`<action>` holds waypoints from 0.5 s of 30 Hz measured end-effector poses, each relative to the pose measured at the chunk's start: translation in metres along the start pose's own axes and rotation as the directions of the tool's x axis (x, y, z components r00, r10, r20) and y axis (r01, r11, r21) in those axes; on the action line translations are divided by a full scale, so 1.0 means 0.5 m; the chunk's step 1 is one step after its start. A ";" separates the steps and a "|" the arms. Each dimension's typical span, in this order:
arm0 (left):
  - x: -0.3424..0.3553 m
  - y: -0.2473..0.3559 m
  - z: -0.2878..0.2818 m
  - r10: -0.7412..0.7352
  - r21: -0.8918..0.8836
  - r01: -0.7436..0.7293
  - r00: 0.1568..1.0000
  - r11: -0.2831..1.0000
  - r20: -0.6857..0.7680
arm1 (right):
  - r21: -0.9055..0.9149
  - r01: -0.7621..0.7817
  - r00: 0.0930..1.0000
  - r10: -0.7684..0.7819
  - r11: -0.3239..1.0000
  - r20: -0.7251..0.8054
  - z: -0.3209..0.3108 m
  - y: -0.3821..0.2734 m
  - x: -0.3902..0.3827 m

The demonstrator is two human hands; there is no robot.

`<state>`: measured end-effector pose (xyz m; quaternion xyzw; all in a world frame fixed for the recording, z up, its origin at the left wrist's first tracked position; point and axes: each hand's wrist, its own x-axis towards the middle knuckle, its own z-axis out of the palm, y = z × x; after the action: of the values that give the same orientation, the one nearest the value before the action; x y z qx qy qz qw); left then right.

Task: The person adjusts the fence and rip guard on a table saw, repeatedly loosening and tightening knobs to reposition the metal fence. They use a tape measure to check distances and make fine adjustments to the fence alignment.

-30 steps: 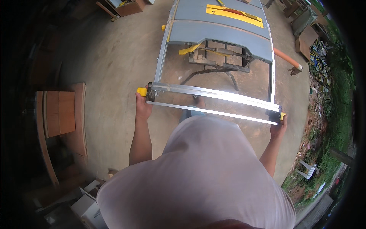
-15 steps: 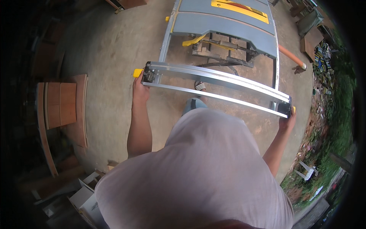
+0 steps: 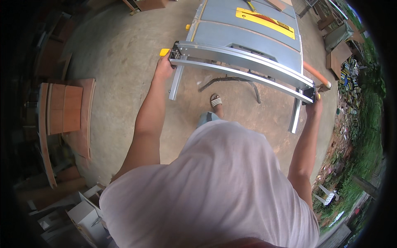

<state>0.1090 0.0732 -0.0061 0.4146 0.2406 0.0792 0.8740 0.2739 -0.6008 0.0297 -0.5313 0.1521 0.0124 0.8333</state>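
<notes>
A silver metal rip fence (image 3: 244, 54) lies across the two side rails of a grey table saw (image 3: 215, 34), close to the near edge of its top. My left hand (image 3: 164, 68) is closed round the black bracket at the fence's left end, beside a yellow lever (image 3: 164, 52). At the other end, my right hand (image 3: 314, 107) grips the matching black bracket (image 3: 308, 93), its fingers partly hidden. Both arms are stretched forward. A toothed blade (image 3: 264, 17) shows in the saw's yellow insert plate (image 3: 287, 30). The rail ends (image 3: 294, 120) stick out on my side of the fence.
An orange hose (image 3: 316, 74) runs off the saw's right side. Brown wooden panels (image 3: 66, 108) stand at the left. A white box-like piece (image 3: 84, 215) sits at lower left. Beyond the concrete floor (image 3: 120, 62), grass and litter lie on the right. My sandalled foot (image 3: 216, 101) is below the fence.
The fence has moved away from me along the rails toward the saw top, with both hands still on it. My arms have stretched out, and the near rail ends now show.
</notes>
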 end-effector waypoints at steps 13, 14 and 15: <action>-0.017 -0.069 -0.034 0.068 0.090 -0.079 0.991 0.993 0.117 | 0.017 0.043 0.999 -0.043 0.999 -0.026 -0.055 0.058 -0.048; -0.011 -0.065 -0.054 0.065 0.101 -0.077 0.991 0.992 0.116 | -0.005 0.022 0.999 -0.022 1.000 -0.035 -0.043 0.057 -0.037; 0.002 -0.067 -0.062 0.060 0.114 -0.073 0.991 0.991 0.117 | -0.021 0.035 0.999 -0.036 0.999 -0.035 -0.037 0.058 -0.029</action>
<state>0.0927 0.0734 -0.0487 0.4771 0.1809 0.0703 0.8571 0.2504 -0.6029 0.0008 -0.5424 0.1572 -0.0103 0.8252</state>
